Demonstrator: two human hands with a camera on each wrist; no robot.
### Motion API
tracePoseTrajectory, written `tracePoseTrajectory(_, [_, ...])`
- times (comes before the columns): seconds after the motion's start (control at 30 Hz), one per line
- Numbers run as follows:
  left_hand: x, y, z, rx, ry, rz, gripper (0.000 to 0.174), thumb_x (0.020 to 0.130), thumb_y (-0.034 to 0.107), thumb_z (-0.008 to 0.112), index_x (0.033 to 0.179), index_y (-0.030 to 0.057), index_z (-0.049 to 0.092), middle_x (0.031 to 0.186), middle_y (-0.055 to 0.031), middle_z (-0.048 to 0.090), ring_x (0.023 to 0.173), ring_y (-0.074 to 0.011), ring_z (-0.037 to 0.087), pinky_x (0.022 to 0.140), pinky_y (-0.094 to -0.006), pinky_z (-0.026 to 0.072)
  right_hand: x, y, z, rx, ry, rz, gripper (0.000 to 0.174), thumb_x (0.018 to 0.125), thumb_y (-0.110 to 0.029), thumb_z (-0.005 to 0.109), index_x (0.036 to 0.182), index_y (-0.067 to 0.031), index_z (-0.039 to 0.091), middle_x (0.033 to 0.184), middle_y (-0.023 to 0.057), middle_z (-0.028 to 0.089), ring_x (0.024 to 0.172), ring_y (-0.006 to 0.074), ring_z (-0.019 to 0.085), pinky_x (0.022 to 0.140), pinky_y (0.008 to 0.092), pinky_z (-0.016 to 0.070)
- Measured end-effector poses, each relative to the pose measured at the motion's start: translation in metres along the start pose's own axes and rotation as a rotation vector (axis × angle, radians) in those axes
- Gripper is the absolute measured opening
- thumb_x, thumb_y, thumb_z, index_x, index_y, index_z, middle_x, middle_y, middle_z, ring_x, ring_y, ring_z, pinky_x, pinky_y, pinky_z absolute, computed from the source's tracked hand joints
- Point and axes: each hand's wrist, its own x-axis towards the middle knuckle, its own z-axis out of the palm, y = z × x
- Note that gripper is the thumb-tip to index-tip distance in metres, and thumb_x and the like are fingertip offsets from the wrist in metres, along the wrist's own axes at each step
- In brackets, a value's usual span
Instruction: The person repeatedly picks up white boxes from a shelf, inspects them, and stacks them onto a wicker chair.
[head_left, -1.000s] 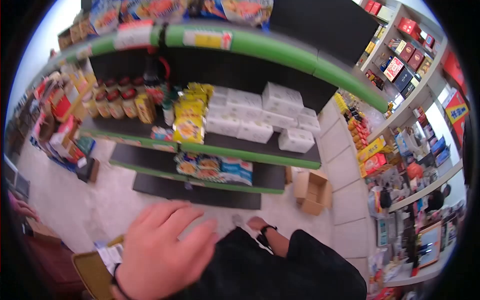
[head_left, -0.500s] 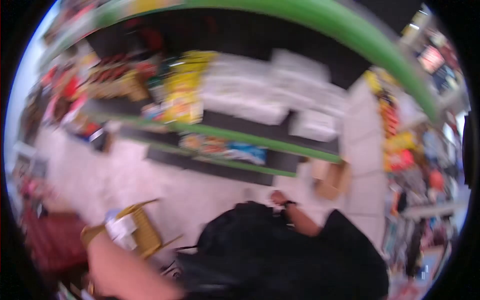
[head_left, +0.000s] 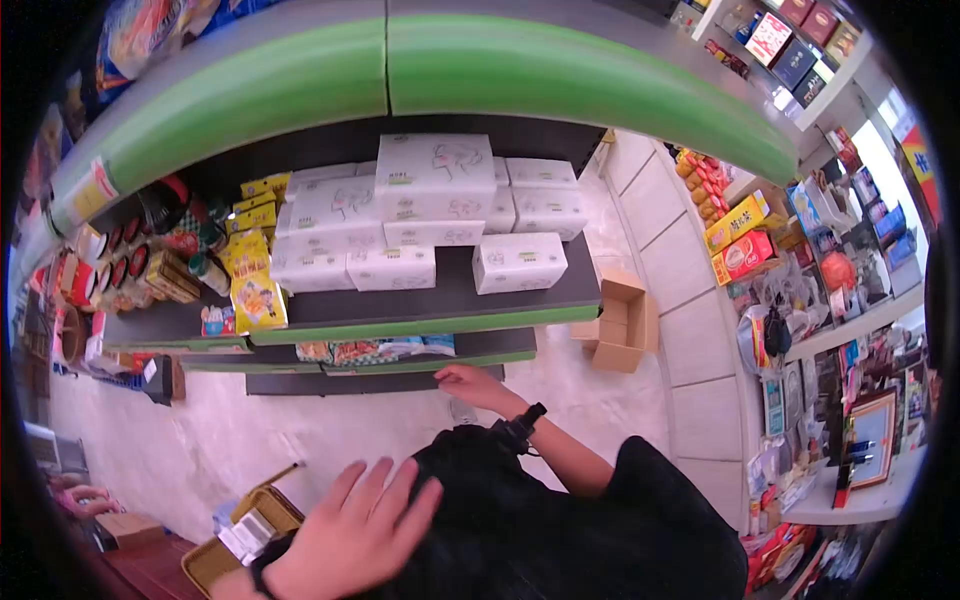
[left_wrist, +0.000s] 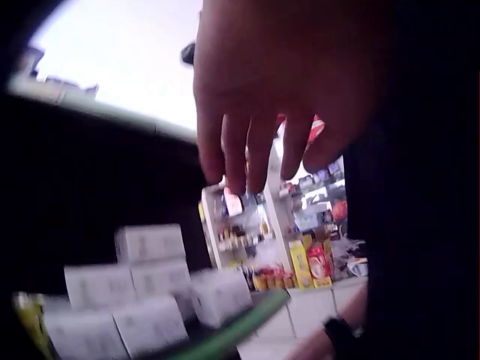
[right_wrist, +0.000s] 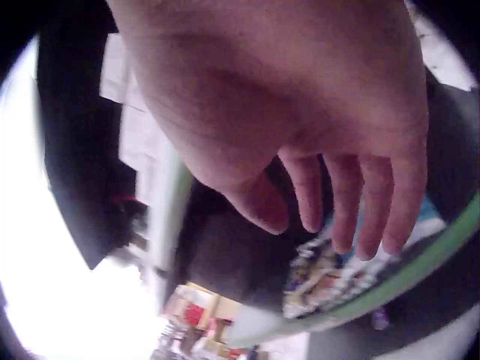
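Observation:
My left hand (head_left: 350, 530) is held up in front of the black shirt (head_left: 560, 520), fingers spread and nothing in them. Farther forward, my right hand (head_left: 475, 388) reaches out low, close to the bottom shelves in the head view. In the right wrist view its palm (right_wrist: 292, 90) faces the camera, fingers loosely extended and empty, overlapping snack packs (right_wrist: 330, 277) on the lower shelf. White tissue packs (head_left: 335, 205) are stacked on the middle shelf (head_left: 450, 275), one pack (head_left: 518, 263) standing apart at the right. Yellow snack bags (head_left: 256, 285) stand left of the stack.
A green-edged upper shelf (head_left: 580, 65) spans the top. Jars (head_left: 125, 265) stand at the shelf's left. An opened cardboard box (head_left: 622, 325) sits on the floor to the right. A wicker chair (head_left: 205, 565) is at lower left, and crowded white shelving (head_left: 880, 300) lines the right.
The head view has swung and come nearer the shelf, whose goods now sit farther left. The left hand dropped mostly out of view, then came back. The right hand is nearer the lower shelves.

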Motion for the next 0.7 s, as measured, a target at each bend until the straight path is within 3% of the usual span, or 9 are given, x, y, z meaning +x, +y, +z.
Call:
tracePoseTrajectory(0.07, [-0.011, -0.008, 0.078, -0.057, -0.257, -0.085, 0.034, 0.077, 0.015, 0.060, 0.111, 0.0090, 0.062, 0.110, -0.0148, 0.059, 0.102, -0.0311, 0.058, 0.088, -0.0453, 0.0475, -0.025, -0.109, 0.003, 0.048, -0.005, -0.074, 0.029, 0.091, -0.015, 0.057, 0.118, -0.0042, 0.058, 0.104, 0.0059, 0.065, 0.097, 0.0154, 0.061, 0.087, 0.0291, 0.0475])
tracePoseTrajectory(0.13, [0.000, -0.010, 0.140, -0.151, -0.583, -0.245, 0.040, 0.081, 0.016, 0.056, 0.120, 0.0099, 0.057, 0.117, -0.0169, 0.057, 0.111, -0.0330, 0.055, 0.092, -0.0460, 0.0444, -0.050, -0.189, 0.021, 0.154, -0.070, -0.379, 0.028, 0.091, -0.015, 0.056, 0.117, -0.0041, 0.058, 0.107, 0.0069, 0.064, 0.099, 0.0152, 0.060, 0.088, 0.0299, 0.0472])
tracePoseTrajectory(0.2, [-0.007, 0.003, 0.256, -0.215, 0.113, -0.330, 0.050, 0.078, 0.017, 0.058, 0.127, 0.0081, 0.052, 0.124, -0.0187, 0.053, 0.118, -0.0351, 0.051, 0.098, -0.0509, 0.0396, -0.069, -0.228, 0.052, 0.233, -0.217, -0.524, 0.027, 0.091, -0.013, 0.054, 0.116, -0.0025, 0.058, 0.110, 0.0081, 0.063, 0.102, 0.0166, 0.059, 0.088, 0.0316, 0.0466])
tracePoseTrajectory(0.23, [0.012, 0.013, 0.213, -0.347, 0.049, -0.236, 0.052, 0.087, 0.024, 0.050, 0.138, 0.0182, 0.042, 0.139, -0.0190, 0.043, 0.129, -0.0356, 0.042, 0.104, -0.0484, 0.0350, -0.080, -0.238, 0.068, 0.211, -0.288, -0.487, 0.027, 0.092, -0.014, 0.053, 0.115, -0.0017, 0.057, 0.110, 0.0087, 0.063, 0.104, 0.0181, 0.058, 0.089, 0.0329, 0.0453])
tracePoseTrajectory(0.27, [0.048, 0.012, 0.191, -0.111, -0.288, -0.153, 0.051, 0.090, 0.030, 0.048, 0.139, 0.0198, 0.041, 0.145, -0.0180, 0.037, 0.132, -0.0360, 0.039, 0.106, -0.0500, 0.0335, -0.082, -0.239, 0.084, 0.232, -0.368, -0.528, 0.026, 0.093, -0.015, 0.052, 0.115, -0.0016, 0.057, 0.111, 0.0105, 0.062, 0.105, 0.0209, 0.058, 0.090, 0.0334, 0.0437])
tracePoseTrajectory(0.37, [0.068, 0.018, 0.166, -0.140, 0.113, -0.070, 0.061, 0.085, 0.036, 0.059, 0.141, 0.0260, 0.039, 0.144, -0.0164, 0.038, 0.130, -0.0365, 0.041, 0.101, -0.0524, 0.0386, -0.086, -0.227, 0.103, -0.195, -0.231, -0.752, 0.023, 0.089, -0.013, 0.052, 0.109, -0.0037, 0.058, 0.100, 0.0141, 0.061, 0.094, 0.0297, 0.060, 0.084, 0.0386, 0.0477])
tracePoseTrajectory(0.43, [0.062, 0.018, 0.159, -0.173, 0.181, -0.099, 0.064, 0.082, 0.036, 0.062, 0.141, 0.0276, 0.039, 0.145, -0.0159, 0.037, 0.130, -0.0365, 0.040, 0.100, -0.0535, 0.0394, -0.085, -0.218, 0.108, -0.148, -0.200, -0.680, 0.024, 0.087, -0.012, 0.051, 0.110, -0.0043, 0.057, 0.098, 0.0146, 0.059, 0.094, 0.0327, 0.058, 0.083, 0.0405, 0.0471])
tracePoseTrajectory(0.57, [0.047, 0.023, 0.169, -0.055, 0.091, -0.110, 0.060, 0.090, 0.044, 0.046, 0.147, 0.0297, 0.030, 0.154, -0.0122, 0.024, 0.139, -0.0345, 0.028, 0.105, -0.0533, 0.0329, -0.088, -0.206, 0.114, -0.234, -0.186, -0.619, 0.027, 0.086, -0.012, 0.052, 0.112, -0.0047, 0.056, 0.100, 0.0144, 0.059, 0.096, 0.0327, 0.057, 0.084, 0.0408, 0.0466])
tracePoseTrajectory(0.7, [0.044, 0.022, 0.156, 0.033, 0.038, -0.145, 0.058, 0.091, 0.045, 0.041, 0.146, 0.0295, 0.030, 0.154, -0.0085, 0.025, 0.140, -0.0325, 0.027, 0.109, -0.0529, 0.0260, -0.091, -0.206, 0.098, -0.429, -0.040, -0.723, 0.029, 0.088, -0.013, 0.049, 0.114, -0.0057, 0.057, 0.105, 0.0153, 0.060, 0.099, 0.0336, 0.058, 0.087, 0.0428, 0.0451])
